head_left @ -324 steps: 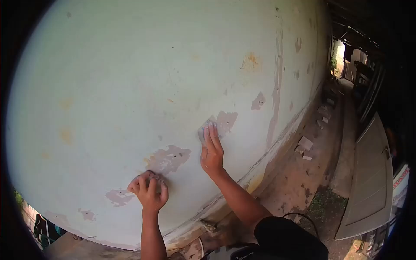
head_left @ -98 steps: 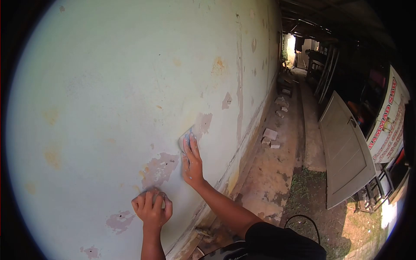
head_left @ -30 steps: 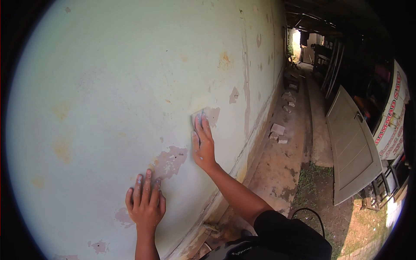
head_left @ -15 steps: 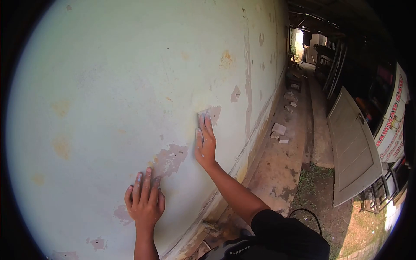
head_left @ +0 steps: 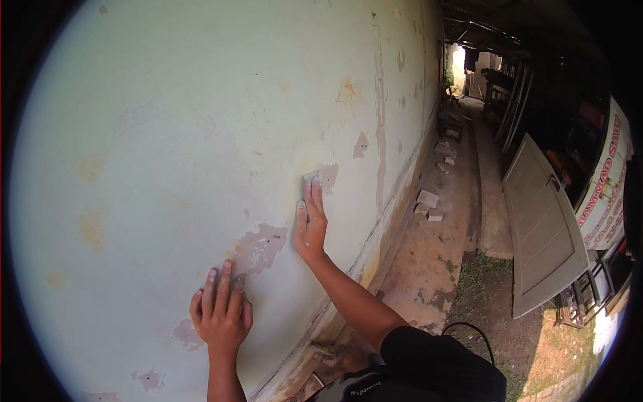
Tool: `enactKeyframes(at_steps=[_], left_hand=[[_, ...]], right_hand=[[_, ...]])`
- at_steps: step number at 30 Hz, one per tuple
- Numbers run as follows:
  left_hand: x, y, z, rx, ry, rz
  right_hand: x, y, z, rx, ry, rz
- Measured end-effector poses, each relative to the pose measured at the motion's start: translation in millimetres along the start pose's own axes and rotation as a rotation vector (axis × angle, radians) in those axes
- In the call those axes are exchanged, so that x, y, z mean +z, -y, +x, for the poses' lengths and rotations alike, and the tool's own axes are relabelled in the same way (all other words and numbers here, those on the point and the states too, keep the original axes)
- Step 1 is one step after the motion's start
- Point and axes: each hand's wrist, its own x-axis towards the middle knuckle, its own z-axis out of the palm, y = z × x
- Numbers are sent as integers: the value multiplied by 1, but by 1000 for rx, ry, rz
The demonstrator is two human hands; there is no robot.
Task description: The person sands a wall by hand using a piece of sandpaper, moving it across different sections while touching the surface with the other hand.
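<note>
A pale green wall (head_left: 167, 167) carries mauve-grey patches where the paint is gone. My left hand (head_left: 222, 315) lies flat against it, fingers spread and tips specked with paint, just below a large bare patch (head_left: 258, 249). Higher and to the right, my right hand (head_left: 311, 224) presses on the wall beside a smaller bare patch (head_left: 329, 175). Its fingers are close together over a small greyish edge at their tips, too hidden to name. Whitish specks dot this hand too.
Right of the wall runs a concrete walkway (head_left: 429, 258) with broken pale blocks (head_left: 427, 199). A white door panel (head_left: 546, 231) leans at the right, by a banner with red letters (head_left: 603, 181). Wooden frames (head_left: 581, 298) lie below it.
The view has shifted slightly. My right hand has changed its tilt a little against the wall, its thumb side now farther from the fingertips. My left hand rests at the same spot.
</note>
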Motion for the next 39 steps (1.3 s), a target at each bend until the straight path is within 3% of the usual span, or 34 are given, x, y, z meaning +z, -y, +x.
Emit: enactKeyframes(at_steps=[1,3,5,9,10,13,18,20,23,27,29,33,35,39], left_hand=[[1,1,-3,8,5,-8],[4,2,-3,18,11,-17],[3,2,-4,13,17,-28],[4,3,-5,28,17,-38],[2,3,-2,25,2,-24],[0,1,1,22,-13,-15],[0,2,0,33,-10,-21],[2,3,-1,32,-14,-41],[0,3,-1,36,-19,-52],[-1,2,1,32,-30,-64],[-2,2,2,37,-22,-65],[1,4,-4,39,-1,-105],[3,4,-7,40,2,-124],[3,4,-5,35,-22,-115]], right_hand=[[1,2,-9,-2,1,-4],[-1,6,-39,-224,176,-7],[-13,-32,-61,-244,218,-11],[-22,-62,-42,28,73,-46],[-20,-59,-26,130,1,-21],[-3,-17,-3,164,-62,45],[-11,-14,-75,-127,193,-13],[-23,-55,-83,-43,178,-57],[-26,-74,-35,180,-14,-10],[-6,-20,-14,302,-115,59],[-2,13,-47,4,81,-38],[-16,-24,-80,-101,185,-49],[-16,-44,-54,17,93,-82],[-4,-13,1,238,-79,31]])
